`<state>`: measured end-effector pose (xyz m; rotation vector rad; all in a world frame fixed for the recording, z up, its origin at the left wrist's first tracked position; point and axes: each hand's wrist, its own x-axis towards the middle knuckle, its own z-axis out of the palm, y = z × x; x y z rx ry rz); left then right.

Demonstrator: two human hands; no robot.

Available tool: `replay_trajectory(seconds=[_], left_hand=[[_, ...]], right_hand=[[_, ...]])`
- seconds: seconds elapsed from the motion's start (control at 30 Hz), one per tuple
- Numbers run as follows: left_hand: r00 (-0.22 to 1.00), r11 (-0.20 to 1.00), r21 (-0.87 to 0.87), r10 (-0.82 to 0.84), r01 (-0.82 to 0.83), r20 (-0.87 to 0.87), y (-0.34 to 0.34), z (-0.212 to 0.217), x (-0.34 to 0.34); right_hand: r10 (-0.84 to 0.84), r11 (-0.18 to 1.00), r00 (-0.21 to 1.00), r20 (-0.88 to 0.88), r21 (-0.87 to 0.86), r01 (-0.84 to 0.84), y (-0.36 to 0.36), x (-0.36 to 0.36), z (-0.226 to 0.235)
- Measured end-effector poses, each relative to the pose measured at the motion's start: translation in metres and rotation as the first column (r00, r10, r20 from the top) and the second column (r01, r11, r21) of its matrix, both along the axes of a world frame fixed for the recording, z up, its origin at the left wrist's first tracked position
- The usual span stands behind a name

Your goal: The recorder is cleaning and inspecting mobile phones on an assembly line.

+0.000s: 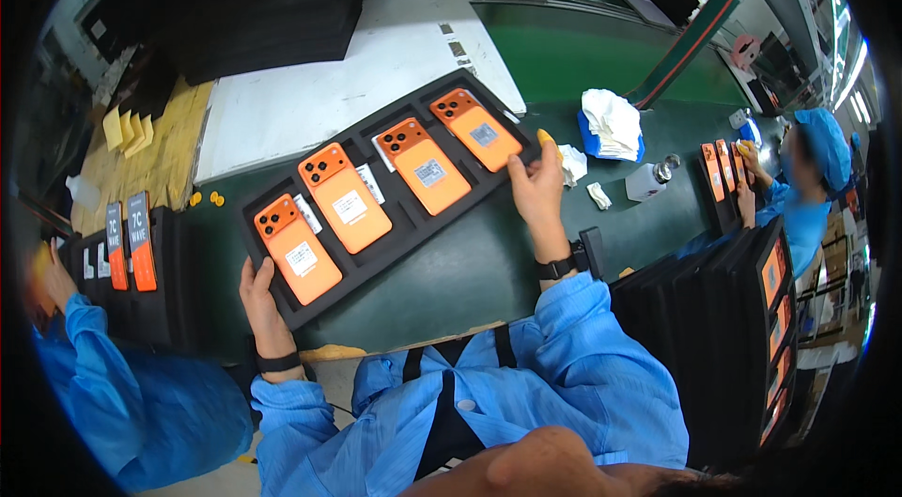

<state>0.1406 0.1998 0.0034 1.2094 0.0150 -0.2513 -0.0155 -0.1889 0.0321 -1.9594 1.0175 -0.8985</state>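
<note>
Black foam tray [411, 226], both hands gripping ends.

Mid-frame, a black tray [399, 215] with four orange phones [346, 197] lies slanted on the green bench [489, 271]. The left hand [258, 295] grips its lower-left end; the right hand [536, 187] holds its right edge. At right, white cloths [611, 121] and a co-worker in blue [813, 178].
</note>
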Motion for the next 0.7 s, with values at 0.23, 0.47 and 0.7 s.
replay_trajectory(seconds=[0.23, 0.47, 0.7], left_hand=[[0.993, 0.992, -0.035, 0.119, -0.118, 0.008, -0.042, 0.017, 0.012], [0.990, 0.990, 0.134, -0.061, 0.044, 0.126, -0.156, 0.031, 0.077], [0.925, 0.918, 0.337, -0.298, 0.210, 0.236, -0.345, 0.033, 0.132]], right_hand=[[0.189, 0.965, 0.962, 0.199, -0.218, -0.144, 0.022, 0.018, -0.023], [0.296, 0.947, 0.944, 0.145, -0.176, -0.270, 0.037, 0.001, -0.024], [0.425, 0.886, 0.898, 0.117, -0.254, -0.387, 0.044, 0.011, -0.042]])
